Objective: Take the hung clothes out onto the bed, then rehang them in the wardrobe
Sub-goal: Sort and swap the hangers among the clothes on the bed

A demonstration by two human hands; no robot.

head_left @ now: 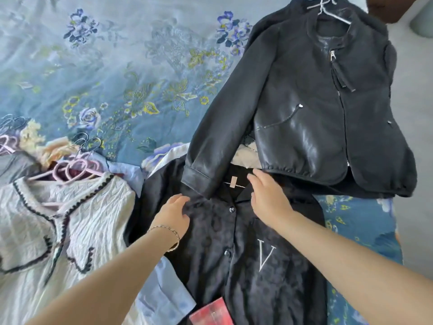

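A black button shirt [236, 261] with a white "V" on its pocket lies flat on the bed in front of me. My left hand [174, 213] rests on its left shoulder, fingers spread. My right hand [267, 198] lies flat on the collar and right shoulder. A black leather jacket [311, 109] on a white hanger [328, 8] lies further up the bed, its sleeve cuff overlapping the shirt's collar. A cream knit cardigan [46, 231] with dark trim lies at the left on pink hangers [70, 171].
The blue floral bedspread [112, 66] covers the bed. A light blue garment [164, 299] sticks out under the black shirt, and a red tag [210, 313] lies at the bottom edge. More hangers and clothes [14, 137] pile up at the far left. Grey floor [417, 90] runs along the right.
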